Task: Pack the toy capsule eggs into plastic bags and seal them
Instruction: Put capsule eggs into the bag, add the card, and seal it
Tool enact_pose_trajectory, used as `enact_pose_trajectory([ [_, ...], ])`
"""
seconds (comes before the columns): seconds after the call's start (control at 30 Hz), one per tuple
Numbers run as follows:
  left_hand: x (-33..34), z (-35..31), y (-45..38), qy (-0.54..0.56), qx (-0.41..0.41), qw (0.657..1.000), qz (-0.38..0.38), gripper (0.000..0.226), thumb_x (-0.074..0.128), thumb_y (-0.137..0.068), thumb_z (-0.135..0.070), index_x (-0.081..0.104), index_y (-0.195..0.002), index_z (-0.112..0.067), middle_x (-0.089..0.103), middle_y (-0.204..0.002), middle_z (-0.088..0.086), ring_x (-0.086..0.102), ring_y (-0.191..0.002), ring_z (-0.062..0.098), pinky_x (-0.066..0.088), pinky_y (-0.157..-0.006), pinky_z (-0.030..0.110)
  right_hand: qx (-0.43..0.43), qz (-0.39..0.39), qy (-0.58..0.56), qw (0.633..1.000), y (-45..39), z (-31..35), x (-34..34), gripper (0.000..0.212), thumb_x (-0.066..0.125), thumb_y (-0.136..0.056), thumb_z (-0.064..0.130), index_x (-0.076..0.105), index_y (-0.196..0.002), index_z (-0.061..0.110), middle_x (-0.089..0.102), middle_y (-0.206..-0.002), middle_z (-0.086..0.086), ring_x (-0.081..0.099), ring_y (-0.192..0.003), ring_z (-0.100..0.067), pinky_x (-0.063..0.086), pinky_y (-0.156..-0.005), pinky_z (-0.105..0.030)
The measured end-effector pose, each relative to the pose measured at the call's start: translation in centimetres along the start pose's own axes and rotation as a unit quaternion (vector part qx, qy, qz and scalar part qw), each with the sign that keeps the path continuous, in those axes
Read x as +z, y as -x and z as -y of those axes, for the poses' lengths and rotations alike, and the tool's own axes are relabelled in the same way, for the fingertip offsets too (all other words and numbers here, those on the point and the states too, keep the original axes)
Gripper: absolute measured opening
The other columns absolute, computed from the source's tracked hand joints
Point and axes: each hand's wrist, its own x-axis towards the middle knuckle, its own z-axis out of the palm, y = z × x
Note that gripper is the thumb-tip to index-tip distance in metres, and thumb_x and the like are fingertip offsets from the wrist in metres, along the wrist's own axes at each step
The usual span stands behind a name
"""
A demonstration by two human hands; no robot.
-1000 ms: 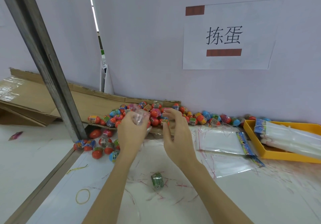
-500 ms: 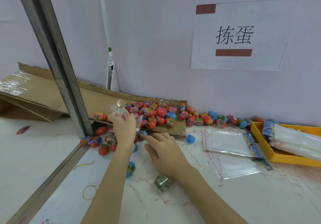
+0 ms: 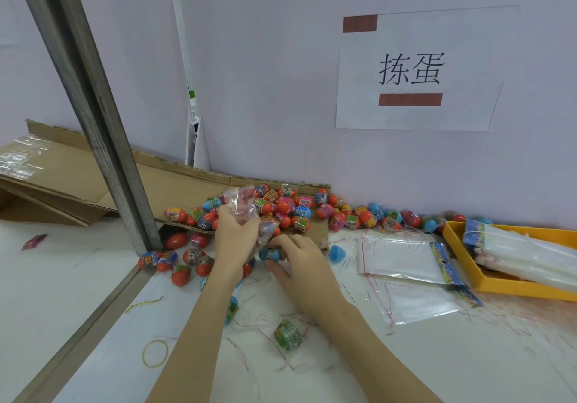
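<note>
Gripping blue egg in right hand, beside left hand holding bag

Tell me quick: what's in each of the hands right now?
Left hand: closed on a clear plastic bag.
Right hand: fingers gripping a blue egg on the table.

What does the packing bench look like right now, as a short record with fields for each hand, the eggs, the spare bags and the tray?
left hand: holds a crumpled clear bag
right hand: grips a blue egg at the bag's mouth
egg pile: on cardboard by the wall
spare bags: flat on the table
yellow tray: far right, holds bundled bags
</note>
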Motion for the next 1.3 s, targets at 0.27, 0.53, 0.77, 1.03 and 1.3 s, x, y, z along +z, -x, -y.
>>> enact_pose_trajectory([
  [0.27, 1.2, -1.1, 1.6, -0.027, 0.181, 0.983, 0.031, 0.043, 0.08, -0.092, -0.014, 0.054, -0.125, -0.026, 0.073, -0.091, -0.023, 0.071, -0.079, -0.005, 0.055, -0.062, 0.012, 0.054, -0.13, -0.024, 0.99, -0.5, -2.4, -2.1, 0.022, 0.059, -0.103, 0.037, 0.064, -0.112, 0.017, 0.061, -0.099, 0.006, 0.053, -0.09, -0.011, 0.043, -0.078, -0.021],
  [0.53, 1.9, -0.8, 2.0, -0.074, 0.202, 0.969, 0.124, 0.048, 0.089, -0.083, -0.031, 0.057, -0.118, -0.036, 0.069, -0.09, -0.014, 0.066, -0.083, 0.006, 0.048, -0.072, 0.009, 0.152, -0.298, -0.289, 0.897, -0.6, -3.0, -4.5, 0.012, 0.064, -0.102, 0.027, 0.066, -0.112, 0.02, 0.071, -0.087, 0.007, 0.067, -0.079, -0.009, 0.053, -0.07, -0.024],
  [0.77, 2.0, -0.5, 2.2, -0.08, 0.176, 0.952, 0.236, 0.048, 0.086, -0.083, -0.047, 0.055, -0.12, -0.046, 0.071, -0.102, -0.018, 0.069, -0.094, 0.002, 0.055, -0.079, 0.016, 0.044, -0.253, -0.215, 0.942, -0.9, -1.9, -4.6, 0.04, 0.072, -0.091, 0.007, 0.067, -0.128, 0.022, 0.062, -0.114, 0.004, 0.06, -0.1, -0.015, 0.053, -0.086, -0.031],
  [1.03, 2.4, 0.3, 1.7, -0.159, 0.225, 0.93, 0.244, 0.033, 0.081, -0.09, -0.026, 0.064, -0.113, -0.04, 0.069, -0.1, -0.019, 0.065, -0.093, 0.007, 0.056, -0.08, 0.021, -0.014, -0.259, -0.117, 0.959, -0.6, -2.7, -4.3, 0.03, 0.079, -0.087, 0.022, 0.065, -0.112, 0.018, 0.06, -0.106, 0.011, 0.054, -0.098, -0.014, 0.045, -0.083, -0.021],
  [1.3, 1.8, -0.4, 1.8, -0.101, 0.222, 0.941, 0.235, 0.02, 0.078, -0.093, -0.031, 0.069, -0.108, -0.038, 0.073, -0.099, -0.018, 0.068, -0.093, 0.005, 0.056, -0.079, 0.02, -0.002, -0.178, -0.246, 0.953, -0.8, -3.1, -5.1, 0.034, 0.076, -0.092, 0.011, 0.067, -0.121, 0.027, 0.069, -0.106, 0.015, 0.065, -0.082, -0.014, 0.045, -0.065, -0.012],
])
